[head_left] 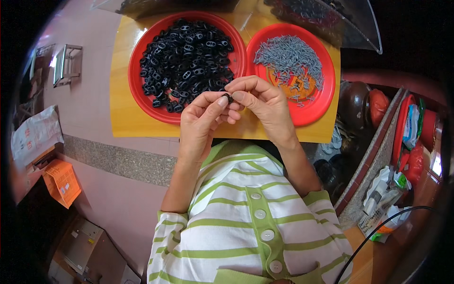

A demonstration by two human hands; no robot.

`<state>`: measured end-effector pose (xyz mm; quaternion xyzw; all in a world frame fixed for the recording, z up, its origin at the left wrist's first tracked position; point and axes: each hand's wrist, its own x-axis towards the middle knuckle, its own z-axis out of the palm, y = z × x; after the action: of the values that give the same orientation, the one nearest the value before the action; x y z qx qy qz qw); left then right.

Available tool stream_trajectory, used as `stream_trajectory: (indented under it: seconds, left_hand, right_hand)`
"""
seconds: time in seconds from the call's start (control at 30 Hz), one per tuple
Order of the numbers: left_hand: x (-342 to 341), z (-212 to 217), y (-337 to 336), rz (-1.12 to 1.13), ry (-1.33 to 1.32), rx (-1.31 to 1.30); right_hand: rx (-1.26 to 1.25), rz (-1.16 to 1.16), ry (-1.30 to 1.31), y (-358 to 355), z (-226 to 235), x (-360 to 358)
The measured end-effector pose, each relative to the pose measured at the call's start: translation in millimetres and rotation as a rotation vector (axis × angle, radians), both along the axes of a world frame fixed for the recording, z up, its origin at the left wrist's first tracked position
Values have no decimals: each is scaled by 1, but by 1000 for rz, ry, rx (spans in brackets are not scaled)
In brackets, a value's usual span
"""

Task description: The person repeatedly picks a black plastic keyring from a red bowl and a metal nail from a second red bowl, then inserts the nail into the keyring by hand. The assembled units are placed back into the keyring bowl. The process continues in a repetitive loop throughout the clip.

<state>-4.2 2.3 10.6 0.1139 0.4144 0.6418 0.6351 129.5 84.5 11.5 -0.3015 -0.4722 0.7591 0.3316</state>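
Plates (137, 71) hold black clips (187, 54), grey pins (291, 57) (red)

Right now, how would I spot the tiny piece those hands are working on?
Find the yellow table with two red plates. Just below them, both hands meet; the small black piece sits pinched between their fingertips, the only one off the left plate.

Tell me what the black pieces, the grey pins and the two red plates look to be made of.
Black pieces: likely moulded plastic, glossy, with small highlights. Grey pins: probably metal, dull grey, thin and straight; too small to be sure. Red plates: seemingly plastic, smooth, evenly coloured, with shiny rims.
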Motion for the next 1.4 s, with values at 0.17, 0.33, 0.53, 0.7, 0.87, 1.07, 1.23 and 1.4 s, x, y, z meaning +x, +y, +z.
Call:
stream_trajectory:
  seconds: [0.17, 0.33, 0.53, 0.7, 0.87, 1.07, 1.23, 1.4]
  left_hand:
    - [-1, 1, -1, 8, 16, 2]
    - [-1, 0, -3, 21, 39, -13]
    - [2, 0, -4, 56, 97, -30]
    - [-6, 4, -4, 25, 125, -9]
    - [-10, 4, -2, 5, 121, 9]
    - [-10, 7, -5, 3, 129, -16]
    - [-11, 5, -7, 17, 130, -3]
    - [-13, 3, -9, 33, 134, -4]
  right_hand:
    - [-51, 28, -5, -1, 2, -2]
    - [14, 22, -24, -5, 5, -4]
    - [35, -28, -1, -11, -5, -4]
    - [-35, 46, -11, -5, 9, -5]
    - [4, 24, -42, -2, 17, -7]
    - [130, 82, -114, 0, 12, -6]
    - [57, 33, -73, -9, 12, -11]
    - [132, 2, -94, -13, 7, -14]
